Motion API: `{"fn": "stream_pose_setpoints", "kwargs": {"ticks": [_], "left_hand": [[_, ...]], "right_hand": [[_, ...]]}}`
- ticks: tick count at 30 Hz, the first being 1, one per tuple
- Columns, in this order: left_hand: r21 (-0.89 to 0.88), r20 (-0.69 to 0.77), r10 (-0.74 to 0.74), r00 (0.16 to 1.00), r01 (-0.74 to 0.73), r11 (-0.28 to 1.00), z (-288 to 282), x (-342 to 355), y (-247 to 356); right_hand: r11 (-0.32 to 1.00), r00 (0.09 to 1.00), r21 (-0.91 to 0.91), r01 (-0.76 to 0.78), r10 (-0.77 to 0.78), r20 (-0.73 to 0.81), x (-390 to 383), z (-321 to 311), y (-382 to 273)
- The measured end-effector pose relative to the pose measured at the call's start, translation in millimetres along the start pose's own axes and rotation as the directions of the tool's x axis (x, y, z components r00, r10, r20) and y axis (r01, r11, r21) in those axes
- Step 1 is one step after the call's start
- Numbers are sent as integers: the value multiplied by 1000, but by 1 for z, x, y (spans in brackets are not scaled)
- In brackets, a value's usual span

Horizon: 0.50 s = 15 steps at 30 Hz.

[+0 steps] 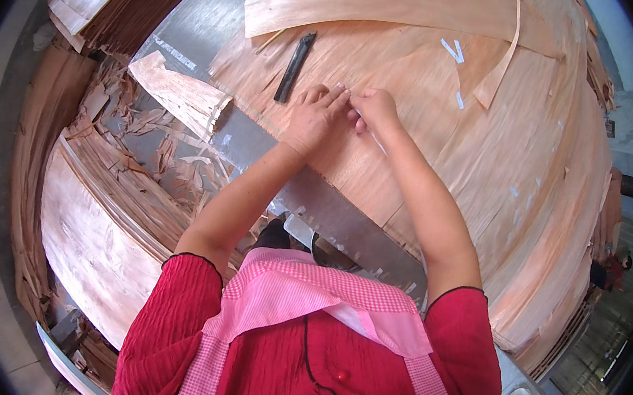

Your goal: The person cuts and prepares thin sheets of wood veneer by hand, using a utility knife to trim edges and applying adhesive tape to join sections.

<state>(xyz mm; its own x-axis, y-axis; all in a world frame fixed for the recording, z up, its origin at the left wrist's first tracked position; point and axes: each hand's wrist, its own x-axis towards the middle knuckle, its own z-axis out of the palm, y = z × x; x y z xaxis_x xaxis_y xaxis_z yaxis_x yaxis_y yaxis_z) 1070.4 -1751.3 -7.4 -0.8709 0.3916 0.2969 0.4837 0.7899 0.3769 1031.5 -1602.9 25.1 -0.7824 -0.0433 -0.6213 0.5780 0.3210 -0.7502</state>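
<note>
Wide sheets of pale, reddish-brown wood veneer (419, 78) lie on the grey metal table (317, 194). My left hand (313, 118) rests palm down on the veneer, its fingers stretched toward my right hand. Right beside those fingertips, my right hand (375, 112) is closed in a pinch. A thin white strip (378, 142) shows at the underside of my right hand, partly hidden by it; its far end is out of sight. Left of my hands lies a black, bar-shaped tool (295, 67), not held.
A long veneer band (395, 11) crosses the far side. A narrow veneer piece (498, 74) and white tape bits (452, 51) lie to the right. A torn veneer piece (178, 93) overhangs the left edge. Veneer stacks (96, 230) and scraps (162, 137) fill the left.
</note>
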Motion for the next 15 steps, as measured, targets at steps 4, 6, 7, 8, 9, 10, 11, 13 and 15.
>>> {"fn": "stream_pose_setpoints", "kwargs": {"ticks": [4, 6, 7, 8, 9, 10, 11, 13, 15], "left_hand": [[220, -52, 45, 998, -33, 975, -7, -4, 9], [317, -71, 116, 991, -88, 944, -10, -2, 8], [245, -4, 51, 999, -48, 968, -11, 2, 7], [165, 69, 1, 998, -12, 986, -17, 13, 10], [94, 145, -46, 988, 32, 995, -24, 25, 12], [158, 259, -147, 955, 108, 982, -28, 48, 13], [10, 121, -92, 988, 92, 996, -18, 62, 10], [-55, 4, -10, 1000, 10, 998, 5, 81, -1], [67, 105, 91, 990, -98, 993, 27, 90, 0]], "right_hand": [[995, 960, -95, 40, -11, 281, 4, -23, 2], [622, 956, -743, 245, -284, 78, 20, -48, 2], [584, 923, -778, 232, -385, -13, 24, -60, -2], [551, 871, -810, 199, -478, -111, 24, -70, -5], [792, 926, -572, 216, -352, -137, 28, -74, -7], [945, 968, -269, 184, -222, -118, 32, -78, -8], [992, 993, 53, 113, -110, -43, 33, -77, -12], [998, 997, 61, -9, 14, -75, 25, -64, -31], [988, 996, 154, -17, 31, -87, 29, -63, -21]]}}
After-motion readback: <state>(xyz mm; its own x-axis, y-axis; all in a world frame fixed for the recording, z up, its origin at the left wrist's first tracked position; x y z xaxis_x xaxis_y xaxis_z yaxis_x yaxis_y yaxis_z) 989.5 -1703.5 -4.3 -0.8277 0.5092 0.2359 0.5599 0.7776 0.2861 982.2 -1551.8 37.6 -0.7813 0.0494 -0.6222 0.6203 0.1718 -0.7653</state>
